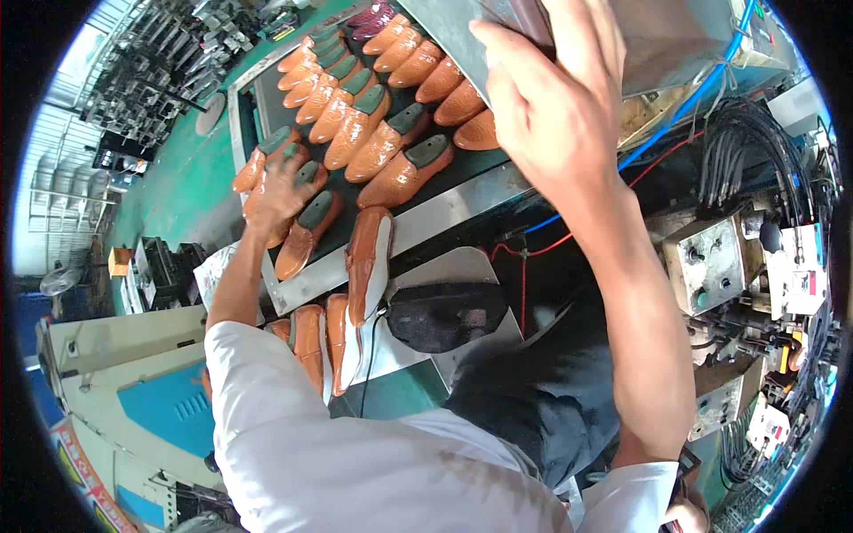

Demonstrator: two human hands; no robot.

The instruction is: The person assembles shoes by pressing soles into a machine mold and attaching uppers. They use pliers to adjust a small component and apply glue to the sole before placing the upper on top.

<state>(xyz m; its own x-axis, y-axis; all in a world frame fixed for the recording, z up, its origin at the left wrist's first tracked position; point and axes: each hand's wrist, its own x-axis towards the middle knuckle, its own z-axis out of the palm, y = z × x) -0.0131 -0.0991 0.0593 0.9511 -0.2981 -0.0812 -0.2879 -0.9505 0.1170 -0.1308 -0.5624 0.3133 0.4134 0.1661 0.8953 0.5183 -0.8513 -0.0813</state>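
Shoes (400, 173) on table (426, 226), cables (736, 151) right

Glossy tan shoes (391, 182) lie in rows, many showing dark-green lasts (427, 152)

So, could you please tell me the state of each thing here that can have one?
Left hand: fingers spread, over brown shoe uppers
Right hand: raised by the grey metal hood, grip unclear
Brown shoe uppers: glossy, in rows, many showing green lasts inside
White-soled shoes: tipped sideways, off the rows
Blue hose: stretched slantwise
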